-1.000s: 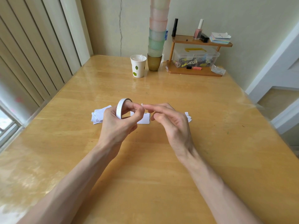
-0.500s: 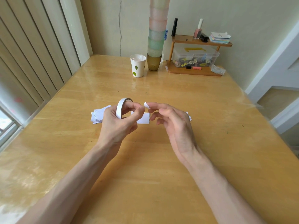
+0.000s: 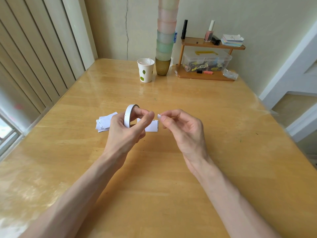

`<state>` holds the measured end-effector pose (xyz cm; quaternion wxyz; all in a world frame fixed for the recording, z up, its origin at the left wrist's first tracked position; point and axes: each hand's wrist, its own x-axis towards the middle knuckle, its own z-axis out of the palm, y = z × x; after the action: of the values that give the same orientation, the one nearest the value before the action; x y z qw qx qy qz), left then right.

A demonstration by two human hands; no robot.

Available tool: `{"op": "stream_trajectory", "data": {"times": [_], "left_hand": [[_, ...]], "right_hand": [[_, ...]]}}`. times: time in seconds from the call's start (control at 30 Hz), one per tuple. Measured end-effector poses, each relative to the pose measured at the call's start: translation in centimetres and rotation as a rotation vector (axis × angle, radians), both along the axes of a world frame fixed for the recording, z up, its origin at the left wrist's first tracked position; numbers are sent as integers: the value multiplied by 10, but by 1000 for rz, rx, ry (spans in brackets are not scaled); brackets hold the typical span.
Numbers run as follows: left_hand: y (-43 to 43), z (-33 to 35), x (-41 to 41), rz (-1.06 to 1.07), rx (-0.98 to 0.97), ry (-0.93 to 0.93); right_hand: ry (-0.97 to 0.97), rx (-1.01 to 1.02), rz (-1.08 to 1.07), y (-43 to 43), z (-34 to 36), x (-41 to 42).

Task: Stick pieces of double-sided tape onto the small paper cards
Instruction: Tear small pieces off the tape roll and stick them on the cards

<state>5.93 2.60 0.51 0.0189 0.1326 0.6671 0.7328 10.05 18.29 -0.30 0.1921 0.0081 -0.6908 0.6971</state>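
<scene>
My left hand grips a white roll of double-sided tape, held upright above the table with a finger through its core. My right hand pinches a small white piece of tape between thumb and forefinger, just right of the roll. A small white paper card lies flat on the table behind and between the hands. A loose pile of white cards lies to the left, partly hidden by my left hand.
A wooden table fills the view. At its far end stand a paper cup, a tall stack of coloured cups and a small wooden shelf with a clear box and bottles. Vertical blinds hang at the left.
My right hand has drawn away from the roll to the right, carrying the small tape piece. The left hand and the roll have stayed in place.
</scene>
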Motion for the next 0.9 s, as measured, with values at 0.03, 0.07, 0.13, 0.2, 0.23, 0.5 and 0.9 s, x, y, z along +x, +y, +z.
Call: {"op": "stream_trajectory", "data": {"times": [0.03, 0.07, 0.13, 0.2, 0.23, 0.5, 0.9], "left_hand": [[0, 0, 0, -1, 2, 1], [0, 1, 1, -1, 1, 5], [1, 2, 2, -2, -4, 19], [0, 3, 2, 1, -4, 29], [0, 3, 2, 3, -5, 31], [1, 3, 5, -20, -22, 62], [3, 2, 6, -27, -65, 118]], "right_hand": [[-3, 4, -1, 0, 0, 0], [-4, 6, 1, 0, 0, 0], [-8, 8, 4, -1, 0, 1], [-17, -1, 6, -1, 0, 1], [-24, -8, 3, -1, 0, 1], [-44, -20, -5, 0, 1, 1], [-46, -21, -11, 1, 1, 1]]}}
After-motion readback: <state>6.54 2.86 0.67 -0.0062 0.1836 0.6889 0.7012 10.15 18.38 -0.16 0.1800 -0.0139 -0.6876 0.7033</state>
